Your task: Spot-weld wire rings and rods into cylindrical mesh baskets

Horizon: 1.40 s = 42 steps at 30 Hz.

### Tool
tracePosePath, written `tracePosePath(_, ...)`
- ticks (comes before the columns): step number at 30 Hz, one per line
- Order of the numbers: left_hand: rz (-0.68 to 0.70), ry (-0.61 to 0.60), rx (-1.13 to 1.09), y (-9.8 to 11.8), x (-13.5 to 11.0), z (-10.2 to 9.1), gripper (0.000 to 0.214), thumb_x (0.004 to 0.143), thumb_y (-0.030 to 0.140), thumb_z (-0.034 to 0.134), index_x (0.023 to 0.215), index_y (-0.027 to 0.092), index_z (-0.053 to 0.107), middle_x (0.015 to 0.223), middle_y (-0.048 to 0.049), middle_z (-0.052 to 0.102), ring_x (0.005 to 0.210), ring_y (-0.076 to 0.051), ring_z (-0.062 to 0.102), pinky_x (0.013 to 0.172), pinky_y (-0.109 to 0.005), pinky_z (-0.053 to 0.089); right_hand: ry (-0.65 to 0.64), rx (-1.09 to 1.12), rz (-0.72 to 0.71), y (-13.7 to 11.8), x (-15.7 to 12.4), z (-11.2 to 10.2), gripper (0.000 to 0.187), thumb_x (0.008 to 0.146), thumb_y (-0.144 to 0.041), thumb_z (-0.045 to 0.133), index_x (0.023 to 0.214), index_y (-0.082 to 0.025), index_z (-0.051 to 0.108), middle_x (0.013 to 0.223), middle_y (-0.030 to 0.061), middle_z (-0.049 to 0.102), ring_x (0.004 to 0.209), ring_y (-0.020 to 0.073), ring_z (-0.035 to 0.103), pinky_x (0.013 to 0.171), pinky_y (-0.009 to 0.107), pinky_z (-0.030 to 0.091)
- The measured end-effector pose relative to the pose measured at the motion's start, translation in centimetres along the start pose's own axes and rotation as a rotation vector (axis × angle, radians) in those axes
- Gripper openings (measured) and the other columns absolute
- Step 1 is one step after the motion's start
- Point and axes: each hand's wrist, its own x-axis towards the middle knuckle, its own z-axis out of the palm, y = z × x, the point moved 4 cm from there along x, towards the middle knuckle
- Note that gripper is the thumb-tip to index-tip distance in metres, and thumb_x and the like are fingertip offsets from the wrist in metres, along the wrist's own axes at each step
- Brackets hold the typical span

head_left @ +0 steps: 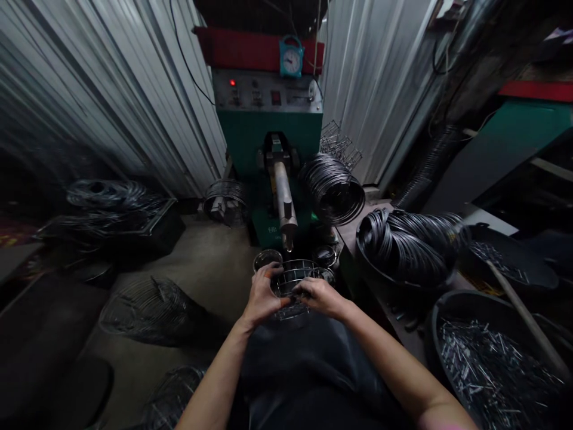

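Note:
Both my hands grip a small round wire basket (296, 276) held in front of me over my dark apron. My left hand (262, 297) wraps round its left side, fingers closed on the rim. My right hand (320, 295) pinches the wires on its right side. Just beyond the basket the metal arm (284, 200) of a green welding machine (268, 134) points down toward it. A small wire ring (267, 258) lies by the basket's far left edge.
Black tubs to my right hold wire rings (405, 242) and short metal pins (487, 364). A coil of rings (333, 188) hangs beside the machine. Finished wire baskets (147, 307) lie on the floor at left. Corrugated metal walls close in on both sides.

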Motion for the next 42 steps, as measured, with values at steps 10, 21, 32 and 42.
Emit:
tracePosePath(10,0.010,0.000,0.007,-1.8,1.3,0.1,0.062,0.049,0.025,0.077,0.107,0.021,0.053,0.123,-0.0111,0.052,0.117,-0.032,0.048,0.097,-0.050,0.038,0.056,-0.002,-0.028,1.7,1.9,0.9,0.022,0.076,-0.009,0.056,0.092,-0.020,0.067,0.086,0.0049,0.068,0.080,0.0158,0.064,0.071,0.025,0.049)
tracePosePath(21,0.093,0.022,0.019,-1.2,1.5,-0.4,0.061,0.052,0.023,0.076,0.108,0.022,0.053,0.123,-0.0107,0.052,0.117,-0.030,0.048,0.097,-0.048,0.039,0.061,0.001,-0.060,2.0,2.1,0.9,0.017,0.079,-0.014,0.057,0.090,-0.021,0.067,0.084,0.0047,0.068,0.078,0.0155,0.064,0.071,0.024,0.049)
tracePosePath(32,0.029,-0.053,0.038,-2.3,4.7,-0.1,0.055,0.049,0.027,0.078,0.102,0.025,0.065,0.123,-0.0086,0.051,0.116,-0.030,0.047,0.099,-0.047,0.038,0.088,0.009,-0.053,2.3,4.6,-1.3,0.017,0.075,-0.010,0.060,0.086,-0.019,0.069,0.084,0.0040,0.068,0.079,0.0152,0.064,0.071,0.024,0.049)
tracePosePath(42,-0.010,-0.014,0.042,-2.3,5.5,0.2,0.056,0.048,0.027,0.080,0.102,0.026,0.066,0.120,-0.0087,0.052,0.114,-0.031,0.048,0.097,-0.049,0.038,0.230,-0.025,0.066,3.3,4.4,-0.7,0.016,0.078,-0.011,0.059,0.088,-0.021,0.065,0.087,0.0033,0.065,0.083,0.0164,0.062,0.075,0.026,0.047)
